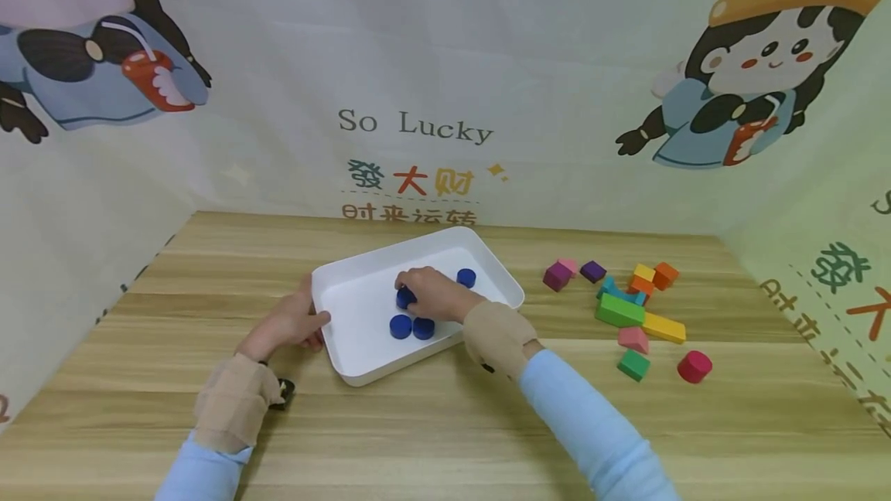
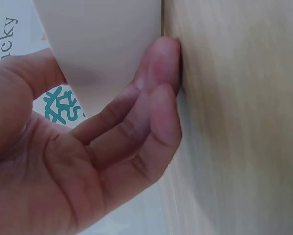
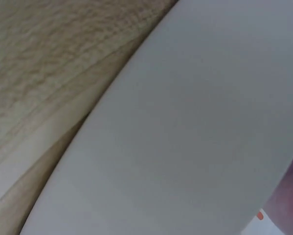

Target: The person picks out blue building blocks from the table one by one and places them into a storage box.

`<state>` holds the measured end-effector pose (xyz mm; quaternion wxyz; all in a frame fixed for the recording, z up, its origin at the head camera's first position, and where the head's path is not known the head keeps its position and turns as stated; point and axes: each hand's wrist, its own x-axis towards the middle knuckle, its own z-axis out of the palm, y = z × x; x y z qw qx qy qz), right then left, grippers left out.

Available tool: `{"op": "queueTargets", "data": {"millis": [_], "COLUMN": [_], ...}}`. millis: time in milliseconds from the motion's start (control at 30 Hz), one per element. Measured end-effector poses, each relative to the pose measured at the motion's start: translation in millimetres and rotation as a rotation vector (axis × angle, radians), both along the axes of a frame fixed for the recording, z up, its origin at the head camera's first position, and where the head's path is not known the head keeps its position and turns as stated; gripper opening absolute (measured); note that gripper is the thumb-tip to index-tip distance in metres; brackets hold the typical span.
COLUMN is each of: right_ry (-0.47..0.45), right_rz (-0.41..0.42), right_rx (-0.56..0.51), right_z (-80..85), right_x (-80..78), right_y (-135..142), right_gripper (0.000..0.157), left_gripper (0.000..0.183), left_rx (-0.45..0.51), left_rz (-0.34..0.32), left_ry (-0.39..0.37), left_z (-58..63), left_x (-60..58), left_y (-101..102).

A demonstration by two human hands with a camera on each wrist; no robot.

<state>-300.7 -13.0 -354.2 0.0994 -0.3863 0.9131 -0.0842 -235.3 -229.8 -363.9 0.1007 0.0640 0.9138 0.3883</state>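
Observation:
A white tray (image 1: 355,358) lies slanted on the wooden table. My left hand (image 1: 288,323) holds its left end, thumb over the rim and fingers against the outside wall; the left wrist view shows these bent fingers (image 2: 158,117) low beside the tray wall (image 2: 102,39). Inside the tray, my right hand (image 1: 437,294) pinches a blue cylinder block (image 1: 404,299), partly covered by the fingers. Two more blue cylinders, one on the left (image 1: 400,326) and one on the right (image 1: 423,328), stand just nearer, and another blue cylinder (image 1: 466,277) sits farther right. Mostly tray wall (image 3: 170,122) fills the right wrist view.
Right of the tray lie several loose coloured blocks, among them a purple cube (image 1: 557,276), a green block (image 1: 619,311), a yellow bar (image 1: 664,327) and a red cylinder (image 1: 694,366). A printed cloth (image 1: 592,192) hangs behind the table (image 1: 418,439).

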Motion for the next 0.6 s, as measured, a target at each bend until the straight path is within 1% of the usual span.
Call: {"op": "queueTargets", "data": {"millis": [133,333,600], "right_ry": [-0.006,0.013,0.017], "right_rz": [-0.012,-0.025,-0.044], "right_rx": [0.03,0.065,0.092], "right_z": [-1.4,-3.6,-3.3], "right_x": [0.1,1.7,3.2], "right_y": [-0.5,-2.1,-3.4], "right_gripper": [0.036,0.036,0.038], "left_gripper": [0.057,0.063,0.064], "left_rx": [-0.002,0.002,-0.002], "left_rz": [0.002,0.01,0.008], "left_ry": [0.002,-0.012,-0.009], "left_z": [-0.8,0.1,-1.2], "left_x": [-0.1,1.6,-1.0], "left_y": [-0.2,0.7,-0.2]}}
